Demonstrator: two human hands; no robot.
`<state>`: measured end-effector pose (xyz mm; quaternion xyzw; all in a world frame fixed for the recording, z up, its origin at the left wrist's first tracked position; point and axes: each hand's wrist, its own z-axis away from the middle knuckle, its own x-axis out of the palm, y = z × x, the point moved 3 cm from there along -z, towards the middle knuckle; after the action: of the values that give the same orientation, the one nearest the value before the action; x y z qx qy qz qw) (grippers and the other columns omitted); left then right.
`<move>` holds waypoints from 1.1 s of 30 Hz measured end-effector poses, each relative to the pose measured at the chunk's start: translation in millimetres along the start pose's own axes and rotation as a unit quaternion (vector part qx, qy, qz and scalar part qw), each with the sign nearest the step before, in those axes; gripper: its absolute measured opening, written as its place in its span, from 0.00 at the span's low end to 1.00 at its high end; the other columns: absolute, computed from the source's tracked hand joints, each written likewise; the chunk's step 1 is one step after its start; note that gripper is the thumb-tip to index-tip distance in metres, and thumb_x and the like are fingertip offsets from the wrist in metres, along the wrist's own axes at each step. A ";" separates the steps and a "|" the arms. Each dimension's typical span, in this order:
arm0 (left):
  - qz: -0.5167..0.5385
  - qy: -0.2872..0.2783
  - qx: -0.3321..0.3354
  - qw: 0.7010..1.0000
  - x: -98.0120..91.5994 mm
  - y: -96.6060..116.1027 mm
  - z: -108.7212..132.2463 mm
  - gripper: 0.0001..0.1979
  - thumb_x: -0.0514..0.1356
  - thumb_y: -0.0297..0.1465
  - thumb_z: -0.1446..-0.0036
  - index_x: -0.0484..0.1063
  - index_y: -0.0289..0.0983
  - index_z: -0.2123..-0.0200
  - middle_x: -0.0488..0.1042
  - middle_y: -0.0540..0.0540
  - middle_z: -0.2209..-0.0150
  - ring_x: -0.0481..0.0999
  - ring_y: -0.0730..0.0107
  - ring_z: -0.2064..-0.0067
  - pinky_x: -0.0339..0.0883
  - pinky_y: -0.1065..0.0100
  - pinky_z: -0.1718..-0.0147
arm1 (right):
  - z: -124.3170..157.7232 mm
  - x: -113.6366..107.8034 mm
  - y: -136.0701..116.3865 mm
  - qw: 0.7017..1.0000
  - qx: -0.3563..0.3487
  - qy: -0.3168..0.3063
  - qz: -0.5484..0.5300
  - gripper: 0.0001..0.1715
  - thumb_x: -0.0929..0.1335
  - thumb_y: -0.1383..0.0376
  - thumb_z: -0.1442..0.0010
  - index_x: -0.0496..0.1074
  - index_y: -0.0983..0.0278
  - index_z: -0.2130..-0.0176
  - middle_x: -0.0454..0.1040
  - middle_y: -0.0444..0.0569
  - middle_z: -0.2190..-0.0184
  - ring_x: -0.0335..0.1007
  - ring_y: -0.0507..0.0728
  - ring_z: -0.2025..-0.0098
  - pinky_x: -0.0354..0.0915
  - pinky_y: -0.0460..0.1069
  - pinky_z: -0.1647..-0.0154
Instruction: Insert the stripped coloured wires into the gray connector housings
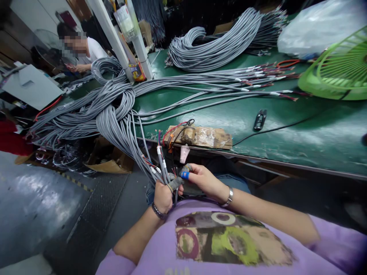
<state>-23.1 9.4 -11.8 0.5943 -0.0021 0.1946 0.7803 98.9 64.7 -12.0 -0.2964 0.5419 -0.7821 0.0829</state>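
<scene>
Before the green workbench (218, 110), our left hand (163, 195) grips several gray cables (166, 176), long axes running near to far, stripped ends pointing far and slightly left; just right, our right hand (201, 179) is pinched closed, contents unclear.

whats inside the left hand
Grey cables run into the left hand, with white bands and coloured wires showing above it. The fingers cover the gripped stretch, so the exact cable count cannot be seen.
</scene>
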 end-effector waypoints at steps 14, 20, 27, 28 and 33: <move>0.024 -0.081 -0.018 0.996 6.6 17.0 -9.5 0.17 0.69 0.36 0.63 0.65 0.34 0.80 0.68 0.52 0.87 0.63 0.78 0.87 0.55 0.77 0.89 | -25.5 -25.3 -14.9 0.979 0.064 0.004 -0.191 0.23 0.64 0.49 0.42 0.72 0.67 0.70 0.72 0.48 0.72 0.62 0.48 0.76 0.62 0.44 0.75; 0.040 -0.123 -0.038 0.991 13.3 22.7 -20.6 0.17 0.70 0.33 0.65 0.63 0.35 0.80 0.68 0.52 0.86 0.62 0.79 0.88 0.51 0.78 0.91 | -34.9 -16.3 -28.8 0.986 0.019 -0.047 -0.159 0.22 0.70 0.49 0.50 0.72 0.66 0.69 0.70 0.45 0.76 0.60 0.48 0.77 0.60 0.44 0.75; 0.041 -0.163 -0.053 0.984 12.4 21.8 -28.5 0.16 0.70 0.33 0.65 0.64 0.34 0.81 0.67 0.52 0.87 0.61 0.79 0.89 0.50 0.78 0.92 | -33.6 -18.4 -25.6 0.986 -0.123 0.103 -0.039 0.25 0.69 0.45 0.51 0.68 0.65 0.76 0.66 0.42 0.81 0.56 0.48 0.79 0.55 0.44 0.76; 0.041 -0.165 -0.059 0.984 12.5 21.6 -29.7 0.16 0.70 0.33 0.65 0.64 0.34 0.81 0.68 0.52 0.87 0.62 0.79 0.89 0.50 0.78 0.93 | -34.4 -16.6 -23.8 0.988 -0.112 0.090 -0.053 0.27 0.68 0.44 0.51 0.69 0.65 0.75 0.67 0.43 0.80 0.56 0.48 0.78 0.56 0.45 0.76; 0.037 -0.188 -0.071 0.979 13.4 19.7 -34.6 0.16 0.69 0.33 0.64 0.64 0.34 0.81 0.69 0.51 0.86 0.61 0.80 0.89 0.49 0.78 0.92 | -39.7 -6.3 -17.3 0.976 0.000 0.001 -0.218 0.25 0.71 0.46 0.53 0.72 0.66 0.71 0.69 0.45 0.77 0.61 0.49 0.76 0.61 0.44 0.76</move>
<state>-24.6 49.8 -0.5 0.5626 -0.1848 0.1072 0.7986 85.3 106.1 -8.2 -0.4067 0.4640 -0.7817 -0.0906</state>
